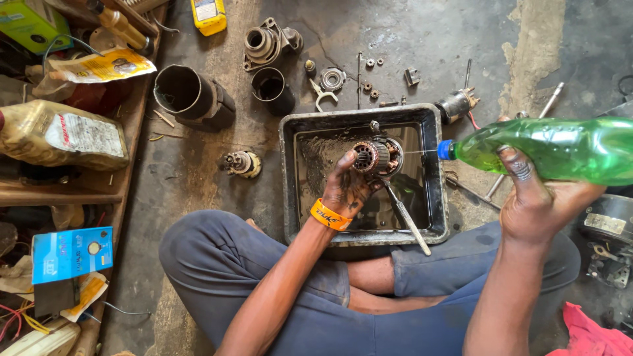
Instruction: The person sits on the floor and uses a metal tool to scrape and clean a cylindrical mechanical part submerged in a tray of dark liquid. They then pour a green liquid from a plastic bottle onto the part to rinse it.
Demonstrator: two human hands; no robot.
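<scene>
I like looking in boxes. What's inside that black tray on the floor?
Inside the black tray: dark oily liquid and a long tool. The left hand holds a motor armature over it, hiding part of the bottom.

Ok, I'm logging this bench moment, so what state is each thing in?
Left hand: oily, gripping the armature.
Armature: held over the tray, being sprayed.
Right hand: squeezing the green bottle.
Green bottle: tipped sideways, thin jet leaving its blue cap.
Black tray: dirty liquid pooled inside.
Metal cylinder: on its side, hollow.
</scene>
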